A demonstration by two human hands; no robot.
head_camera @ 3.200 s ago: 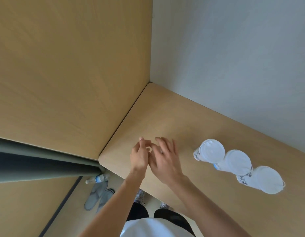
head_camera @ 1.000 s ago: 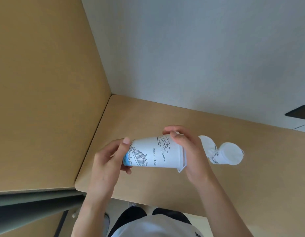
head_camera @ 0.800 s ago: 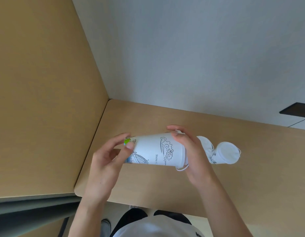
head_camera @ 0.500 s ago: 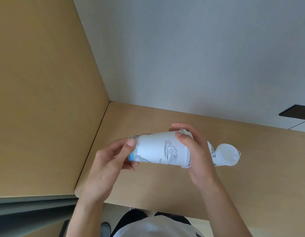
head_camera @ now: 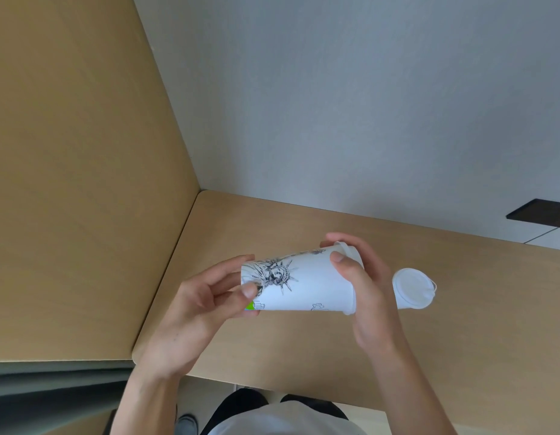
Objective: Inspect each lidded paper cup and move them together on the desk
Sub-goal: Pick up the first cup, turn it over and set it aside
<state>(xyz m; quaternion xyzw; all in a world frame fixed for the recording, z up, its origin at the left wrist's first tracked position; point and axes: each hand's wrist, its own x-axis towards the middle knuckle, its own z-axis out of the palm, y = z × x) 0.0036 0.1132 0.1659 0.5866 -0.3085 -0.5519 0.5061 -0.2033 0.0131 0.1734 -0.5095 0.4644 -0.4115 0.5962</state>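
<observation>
I hold a white lidded paper cup [head_camera: 307, 285] on its side above the wooden desk [head_camera: 460, 324]. Its printed drawing of a crowned statue head faces up. My left hand [head_camera: 203, 309] grips the cup's narrow bottom end with fingers and thumb. My right hand [head_camera: 363, 296] wraps the wide end at the lid. A second lidded cup [head_camera: 412, 288] stands on the desk just right of my right hand. A third cup, if still there, is hidden behind my right hand.
The desk sits in a corner between a wooden side panel [head_camera: 84, 183] at the left and a grey wall [head_camera: 366, 105] at the back. A dark rectangular object [head_camera: 542, 213] shows at the far right. The desk's front edge runs just below my wrists.
My hands were empty over the desk at first. Since then they picked up one cup and kept rotating it sideways, so the statue drawing now faces up.
</observation>
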